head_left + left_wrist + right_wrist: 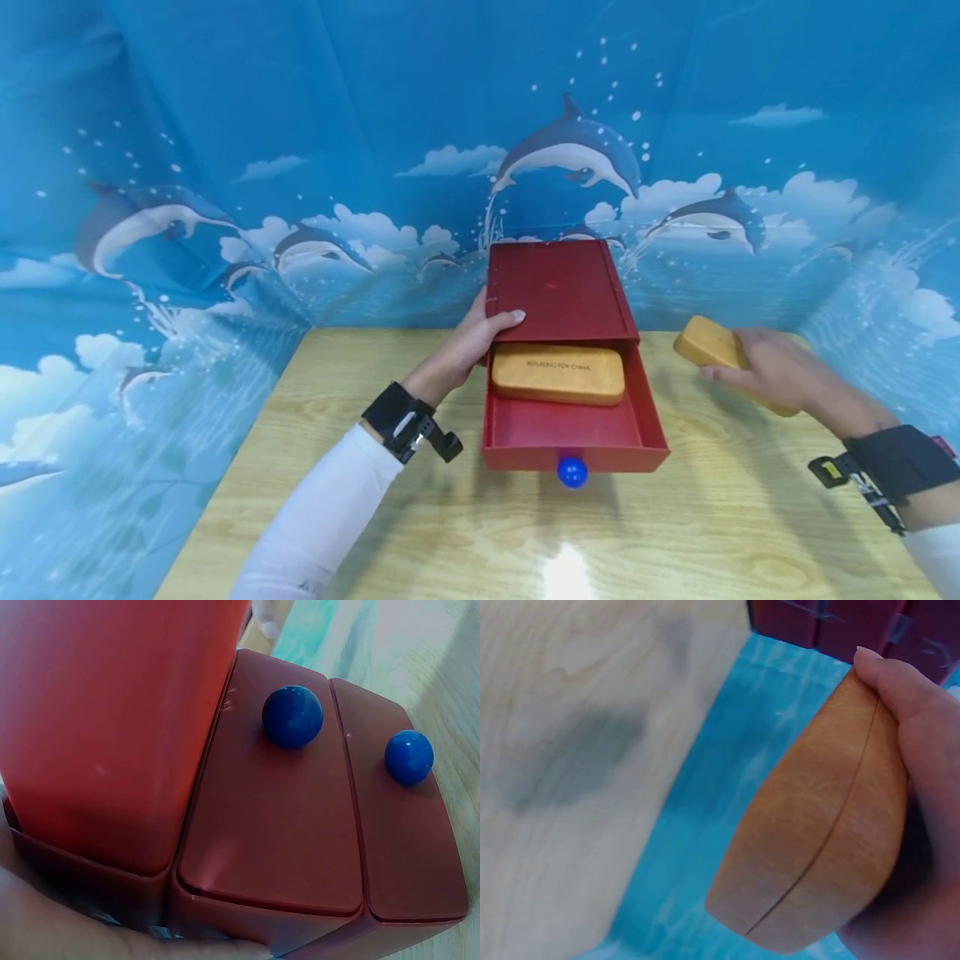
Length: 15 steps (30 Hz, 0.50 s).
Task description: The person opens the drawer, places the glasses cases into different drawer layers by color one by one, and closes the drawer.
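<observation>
A red drawer cabinet (pixel 555 287) stands with its top drawer (pixel 570 458) pulled out. Inside that drawer lies a tan glasses case (pixel 558 387) with dark lettering. My left hand (pixel 474 333) holds the cabinet at its left side, thumb over the top edge and fingers along the side. A second tan glasses case (pixel 810 832), with a seam down its side, is in the grip of my right hand (pixel 783 367), raised to the right of the cabinet. The left wrist view shows two lower drawers (pixel 270 817) pushed in.
Blue round knobs (pixel 292 718) stick out from the drawer fronts. Under the cabinet is a wood-grain table (pixel 420 517). A blue dolphin-print backdrop (pixel 375 167) rises behind it and along the sides.
</observation>
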### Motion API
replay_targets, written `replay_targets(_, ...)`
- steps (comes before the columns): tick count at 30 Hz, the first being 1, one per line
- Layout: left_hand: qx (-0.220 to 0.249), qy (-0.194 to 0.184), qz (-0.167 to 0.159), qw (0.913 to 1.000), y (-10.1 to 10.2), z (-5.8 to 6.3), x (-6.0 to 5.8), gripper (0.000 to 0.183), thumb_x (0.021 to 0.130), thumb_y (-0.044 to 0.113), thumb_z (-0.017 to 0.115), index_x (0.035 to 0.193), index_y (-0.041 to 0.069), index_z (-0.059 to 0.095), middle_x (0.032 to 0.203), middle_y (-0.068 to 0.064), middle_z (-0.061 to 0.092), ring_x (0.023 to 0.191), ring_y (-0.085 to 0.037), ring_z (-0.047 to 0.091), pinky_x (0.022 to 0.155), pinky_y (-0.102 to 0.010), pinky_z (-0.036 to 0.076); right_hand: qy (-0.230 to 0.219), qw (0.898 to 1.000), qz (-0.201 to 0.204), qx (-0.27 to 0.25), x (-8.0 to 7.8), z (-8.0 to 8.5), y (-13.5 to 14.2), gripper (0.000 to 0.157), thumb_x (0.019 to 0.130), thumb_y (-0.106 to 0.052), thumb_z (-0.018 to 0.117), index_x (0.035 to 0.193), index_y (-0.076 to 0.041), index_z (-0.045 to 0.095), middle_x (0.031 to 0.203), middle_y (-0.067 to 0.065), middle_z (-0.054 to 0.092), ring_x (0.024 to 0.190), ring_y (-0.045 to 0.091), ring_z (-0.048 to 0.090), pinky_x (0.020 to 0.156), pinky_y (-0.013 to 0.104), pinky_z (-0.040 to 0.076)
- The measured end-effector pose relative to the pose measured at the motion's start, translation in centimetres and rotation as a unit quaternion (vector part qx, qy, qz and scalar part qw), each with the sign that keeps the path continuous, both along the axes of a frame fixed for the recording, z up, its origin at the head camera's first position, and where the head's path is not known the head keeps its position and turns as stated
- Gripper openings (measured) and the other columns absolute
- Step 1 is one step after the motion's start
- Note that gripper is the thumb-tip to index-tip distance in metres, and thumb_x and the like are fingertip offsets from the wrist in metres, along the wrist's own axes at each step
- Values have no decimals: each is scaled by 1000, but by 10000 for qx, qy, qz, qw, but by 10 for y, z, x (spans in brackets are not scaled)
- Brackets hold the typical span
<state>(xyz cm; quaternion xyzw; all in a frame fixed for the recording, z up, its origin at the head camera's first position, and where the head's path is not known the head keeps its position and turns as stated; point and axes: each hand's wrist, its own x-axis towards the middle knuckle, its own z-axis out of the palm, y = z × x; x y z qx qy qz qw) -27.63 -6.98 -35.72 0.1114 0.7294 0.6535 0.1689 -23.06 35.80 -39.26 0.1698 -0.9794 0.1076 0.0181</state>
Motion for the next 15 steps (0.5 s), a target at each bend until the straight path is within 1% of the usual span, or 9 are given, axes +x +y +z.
replay_targets(3,-29,44,114,9999,1,-4,-1,76,92,43,58,148,34,9,126,-7,51,98,-26,62,72,-43,53,49,9999,-52,-103,3,13,-7,54,86,-55,61,97,-4,51,66,5,45,53,17,41,45,32,35)
replay_targets(7,-76,82,177,9998,2,-5,-1,77,91,45,59,148,35,9,127,-6,51,99,-26,61,73,-44,52,59,9996,-136,-256,5,28,-16,62,87,-56,60,111,-1,48,71,6,46,56,19,43,47,33,37)
replay_targets(11,-40,79,70,9999,1,-4,-1,76,92,43,58,149,34,7,129,-7,49,101,-26,60,74,-43,52,256,9992,-32,-300,6,41,-26,65,89,-53,59,121,1,45,72,7,46,57,19,43,48,33,37)
replay_targets(14,-33,45,-40,10000,0,1,1,76,94,40,56,150,31,4,131,-9,47,102,-27,59,74,-43,52,478,9986,35,-216,9,51,-33,65,89,-52,59,123,2,45,72,7,46,57,19,43,48,33,36)
replay_targets(15,-42,37,-70,10000,0,4,3,76,95,38,55,150,29,4,132,-10,47,103,-27,59,75,-43,52,539,9984,-1,-145,10,54,-36,68,89,-54,58,125,1,44,73,7,46,59,19,43,49,33,36)
